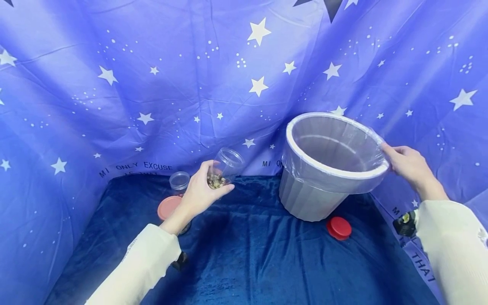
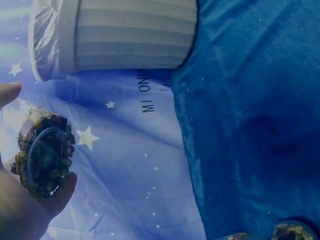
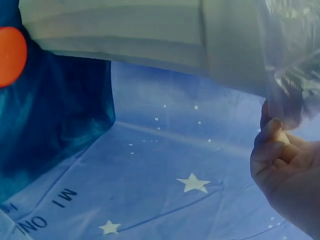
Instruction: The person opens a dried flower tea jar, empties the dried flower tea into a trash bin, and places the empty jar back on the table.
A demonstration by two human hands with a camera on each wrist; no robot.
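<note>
My left hand [image 1: 202, 190] holds a clear jar [image 1: 228, 164] in the middle of the head view, its mouth tilted up and away toward the right. Small dried, yellowish-brown bits [image 1: 216, 181] lie in its lower part. From the left wrist view, the jar's round base [image 2: 47, 155] shows, ringed by these bits, with the fingers and thumb around it. At the right stands a pale grey trash can [image 1: 310, 197], lined with a clear plastic bag [image 1: 335, 183] folded over its rim. My right hand [image 1: 413, 167] grips the rim and liner at the can's right side.
Left of the jar stand a clear-topped container [image 1: 179, 181] and a pink-lidded jar [image 1: 169, 206], partly hidden by my left arm. A red lid [image 1: 339, 228] lies before the can on dark blue cloth [image 1: 244, 262]. Star-printed curtains [image 1: 198, 76] enclose the back and sides.
</note>
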